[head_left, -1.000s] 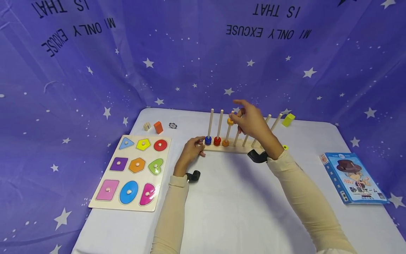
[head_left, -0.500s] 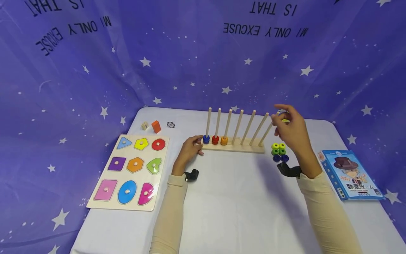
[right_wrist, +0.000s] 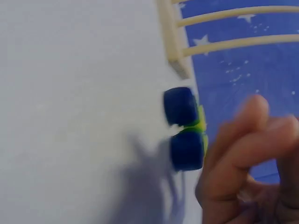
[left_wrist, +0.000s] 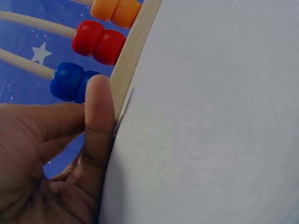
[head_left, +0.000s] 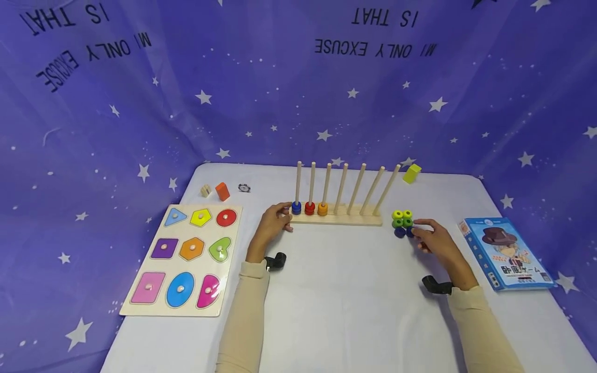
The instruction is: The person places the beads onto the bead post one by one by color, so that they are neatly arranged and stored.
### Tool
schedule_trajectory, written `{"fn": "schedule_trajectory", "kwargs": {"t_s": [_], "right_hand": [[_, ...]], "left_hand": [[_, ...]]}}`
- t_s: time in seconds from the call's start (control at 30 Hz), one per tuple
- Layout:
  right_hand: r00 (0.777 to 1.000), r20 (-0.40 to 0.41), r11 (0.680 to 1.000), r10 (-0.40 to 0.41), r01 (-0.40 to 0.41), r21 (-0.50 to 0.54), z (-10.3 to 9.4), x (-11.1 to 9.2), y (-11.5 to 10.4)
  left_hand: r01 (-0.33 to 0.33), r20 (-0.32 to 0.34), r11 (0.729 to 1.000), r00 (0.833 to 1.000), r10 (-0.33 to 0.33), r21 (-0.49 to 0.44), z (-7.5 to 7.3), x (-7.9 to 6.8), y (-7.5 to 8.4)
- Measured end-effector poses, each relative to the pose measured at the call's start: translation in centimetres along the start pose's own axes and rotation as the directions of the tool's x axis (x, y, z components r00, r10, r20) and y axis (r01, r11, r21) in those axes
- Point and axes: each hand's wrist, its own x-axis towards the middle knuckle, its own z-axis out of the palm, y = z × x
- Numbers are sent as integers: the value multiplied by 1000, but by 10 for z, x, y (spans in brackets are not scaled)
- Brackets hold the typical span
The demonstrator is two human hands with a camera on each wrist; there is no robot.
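A wooden peg rack (head_left: pixel 336 220) stands on the white table, with blue beads (head_left: pixel 296 208), red beads (head_left: pixel 310 208) and orange beads (head_left: pixel 323 209) on its three leftmost pegs. My left hand (head_left: pixel 271 227) grips the rack's left end; in the left wrist view its thumb (left_wrist: pixel 99 105) lies along the base beside the blue beads. My right hand (head_left: pixel 437 242) is at the loose dark blue beads (right_wrist: pixel 187 150), fingers bent and nothing held between them. Behind those sit green beads (head_left: pixel 397 223) and yellow beads (head_left: pixel 397 214). Whether a fingertip touches a bead, I cannot tell.
A shape puzzle board (head_left: pixel 184 259) lies at the left. Behind it are an orange block (head_left: pixel 223 191), a small striped wooden piece (head_left: pixel 205 190) and a round chip (head_left: pixel 244 188). A blue game box (head_left: pixel 508 254) lies at right; a yellow-green block (head_left: pixel 412 174) stands at the back.
My right hand has let go of an orange bead, now down on the third peg, and moved right and down to the loose beads. The left hand keeps its grip on the rack.
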Motion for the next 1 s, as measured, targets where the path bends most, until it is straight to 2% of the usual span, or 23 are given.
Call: {"fn": "schedule_trajectory", "kwargs": {"t_s": [0.1,0.23,0.4,0.5,0.6,0.7,0.87,1.0], "right_hand": [[997,70,999,38,-35,-39,3,3,4],[994,98,995,46,-36,-94,7,5,6],[998,60,990,35,-27,-138,6,2,3],[999,15,985,-44,46,-168,4,-3,-10],[989,-39,971,-145,135,-198,2,-11,-29],[974,-103,962,-202,177,-208,2,-17,-55],[930,-195,944,-313,282,-169,5,-27,-113],[895,-180,913,-408,394,-111,16,-37,-162]], "left_hand": [[-1,-1,1000,1000,1,-6,-1,0,-1],[-9,17,999,1000,10,-32,-1,0,-3],[-19,27,999,999,20,-42,-1,1,-4],[-26,16,999,1000,26,-37,-1,2,-2],[-29,11,999,1000,29,-30,-2,2,-2],[-22,13,1000,1000,22,-20,-2,2,-2],[-20,12,1000,1000,20,-9,-3,2,-1],[-9,24,1000,1000,9,-5,-2,2,-2]]}}
